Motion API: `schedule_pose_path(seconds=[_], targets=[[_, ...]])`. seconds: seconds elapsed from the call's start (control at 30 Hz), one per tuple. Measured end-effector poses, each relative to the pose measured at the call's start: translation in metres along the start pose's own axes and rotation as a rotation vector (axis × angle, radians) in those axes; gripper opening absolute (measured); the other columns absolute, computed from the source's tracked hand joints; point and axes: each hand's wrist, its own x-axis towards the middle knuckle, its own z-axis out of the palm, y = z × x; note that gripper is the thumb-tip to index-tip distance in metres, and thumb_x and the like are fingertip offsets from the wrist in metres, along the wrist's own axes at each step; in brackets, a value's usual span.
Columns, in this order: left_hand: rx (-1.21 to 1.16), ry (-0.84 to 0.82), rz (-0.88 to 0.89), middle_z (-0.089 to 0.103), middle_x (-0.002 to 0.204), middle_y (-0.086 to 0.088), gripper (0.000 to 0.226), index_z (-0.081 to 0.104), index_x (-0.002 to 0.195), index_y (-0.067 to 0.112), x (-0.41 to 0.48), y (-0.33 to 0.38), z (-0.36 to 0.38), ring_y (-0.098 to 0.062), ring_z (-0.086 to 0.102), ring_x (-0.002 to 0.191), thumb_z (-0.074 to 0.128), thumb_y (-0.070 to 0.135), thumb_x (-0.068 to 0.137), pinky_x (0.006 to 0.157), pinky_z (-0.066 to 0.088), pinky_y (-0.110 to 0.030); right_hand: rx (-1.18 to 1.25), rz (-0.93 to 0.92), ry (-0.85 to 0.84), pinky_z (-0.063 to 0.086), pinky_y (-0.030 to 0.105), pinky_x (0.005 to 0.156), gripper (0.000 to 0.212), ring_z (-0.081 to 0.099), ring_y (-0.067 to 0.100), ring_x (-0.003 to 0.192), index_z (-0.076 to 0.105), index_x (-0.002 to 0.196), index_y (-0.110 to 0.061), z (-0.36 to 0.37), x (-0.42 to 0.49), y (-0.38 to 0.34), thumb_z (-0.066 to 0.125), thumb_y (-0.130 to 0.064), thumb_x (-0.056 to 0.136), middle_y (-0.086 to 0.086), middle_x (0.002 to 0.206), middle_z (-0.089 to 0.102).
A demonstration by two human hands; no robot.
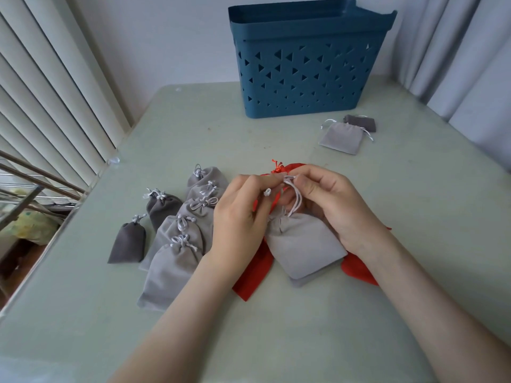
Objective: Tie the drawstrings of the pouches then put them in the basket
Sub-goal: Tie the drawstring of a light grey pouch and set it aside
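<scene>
1. The left hand (pixel 237 217) and right hand (pixel 334 205) are pinching the drawstring (pixel 297 199) of the grey pouch (pixel 301 250), which is lying mid-counter (pixel 193 128) on a red pouch (pixel 253 270).
2. The pouch is appearing soft and light (cord thin, probably slippery); gripping the cord near the neck is advisable.

Soft, even daylight; moderately bright, cool grey-green cast. Vertical blinds (pixel 55 92) at 9 o'clock glowed pale; exact source was unclear. Shadows were faint: thin dark band under blue basket (pixel 304 64) at 12 o'clock. Table (pixel 193 120) looked matte, evenly lit. Wide-angle stretch bent edges, strongest at 7 o'clock. Centre was sharp, corners softer.
</scene>
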Motion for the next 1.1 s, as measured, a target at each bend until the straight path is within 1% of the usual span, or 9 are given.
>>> schedule_pose_path(seconds=[0.13, 0.23, 0.3, 0.43, 0.53, 0.67, 0.8, 1.0, 1.1], targets=[[-0.012, -0.031, 0.006, 0.063, 0.101, 0.019, 0.023, 0.059, 0.097, 0.023, 0.001, 0.003, 0.001, -0.005, 0.063, 0.09, 0.063, 0.003, 0.086, 0.078, 0.047, -0.013, 0.023, -0.084, 0.119, 0.045, 0.035, 0.072, 0.017, 0.059, 0.018, 0.07, 0.072, 0.076, -0.024, -0.003, 0.003, 0.004, 0.057, -0.02, 0.084, 0.002, 0.073, 0.068], [-0.209, -0.071, -0.22, 0.065, 0.106, 0.023, 0.013, 0.055, 0.085, 0.034, 0.003, 0.012, 0.0, 0.0, 0.064, 0.103, 0.055, 0.022, 0.089, 0.083, 0.051, -0.022, 0.21, -0.139, 0.171, 0.053, 0.033, 0.078, 0.009, 0.067, 0.022, 0.08, 0.062, 0.084, -0.016, -0.003, 0.005, 0.002, 0.054, -0.017, 0.089, 0.007, 0.083, 0.072], [-0.277, -0.042, -0.385, 0.067, 0.105, 0.025, 0.013, 0.053, 0.078, 0.039, 0.005, 0.011, -0.002, 0.003, 0.065, 0.095, 0.054, 0.03, 0.088, 0.079, 0.05, -0.018, 0.436, -0.134, 0.205, 0.055, 0.031, 0.079, 0.012, 0.07, 0.022, 0.086, 0.056, 0.085, -0.014, -0.007, 0.006, -0.005, 0.046, -0.018, 0.09, 0.008, 0.085, 0.073], [-0.213, 0.042, -0.58, 0.073, 0.083, 0.01, 0.022, 0.053, 0.073, 0.034, 0.01, -0.001, -0.007, -0.011, 0.065, 0.073, 0.055, 0.019, 0.09, 0.072, 0.052, -0.036, 0.718, -0.172, 0.24, 0.054, 0.024, 0.064, 0.031, 0.059, 0.01, 0.053, 0.055, 0.078, -0.015, -0.024, 0.005, -0.019, 0.032, -0.014, 0.099, -0.004, 0.053, 0.054], [-0.272, 0.024, -0.639, 0.069, 0.065, 0.008, 0.026, 0.052, 0.074, 0.023, 0.012, -0.005, -0.007, -0.007, 0.062, 0.063, 0.052, 0.006, 0.093, 0.065, 0.048, -0.026, 0.612, -0.192, 0.171, 0.035, 0.018, 0.044, 0.014, 0.031, 0.005, 0.04, 0.045, 0.082, -0.015, -0.029, 0.004, -0.019, 0.037, -0.013, 0.094, -0.007, 0.047, 0.038], [-0.618, -0.095, -0.73, 0.065, 0.059, 0.001, 0.021, 0.049, 0.075, 0.012, 0.019, -0.004, -0.009, -0.01, 0.049, 0.047, 0.05, 0.007, 0.095, 0.047, 0.04, -0.021, 0.163, -0.202, 0.106, 0.018, 0.02, 0.045, 0.015, 0.025, 0.005, 0.044, 0.052, 0.096, -0.013, -0.029, 0.002, -0.014, 0.059, -0.023, 0.089, -0.004, 0.062, 0.048], [-1.076, -0.203, -0.721, 0.067, 0.067, -0.005, 0.01, 0.048, 0.08, 0.008, 0.024, 0.007, -0.012, -0.006, 0.04, 0.038, 0.049, 0.01, 0.09, 0.038, 0.033, -0.016, -0.128, -0.136, -0.014, 0.044, 0.013, 0.06, 0.017, 0.055, 0.0, 0.064, 0.062, 0.1, -0.016, -0.014, 0.0, -0.005, 0.065, -0.014, 0.084, -0.011, 0.074, 0.059], [-1.025, -0.337, -0.633, 0.073, 0.094, 0.004, 0.02, 0.049, 0.105, 0.012, 0.021, 0.012, -0.014, -0.004, 0.045, 0.049, 0.05, 0.001, 0.089, 0.046, 0.033, -0.014, -0.267, -0.071, -0.135, 0.052, 0.044, 0.087, 0.011, 0.066, 0.035, 0.092, 0.063, 0.092, 0.0, -0.004, -0.002, 0.003, 0.061, -0.008, 0.085, 0.019, 0.09, 0.068], [-0.928, -0.336, -0.606, 0.07, 0.099, 0.002, 0.03, 0.045, 0.117, 0.009, 0.021, 0.014, -0.014, 0.0, 0.054, 0.059, 0.046, -0.009, 0.092, 0.054, 0.041, -0.01, -0.191, -0.081, -0.23, 0.049, 0.019, 0.072, 0.004, 0.066, 0.008, 0.076, 0.057, 0.082, 0.0, -0.001, -0.006, -0.002, 0.058, 0.0, 0.086, -0.003, 0.076, 0.069]])
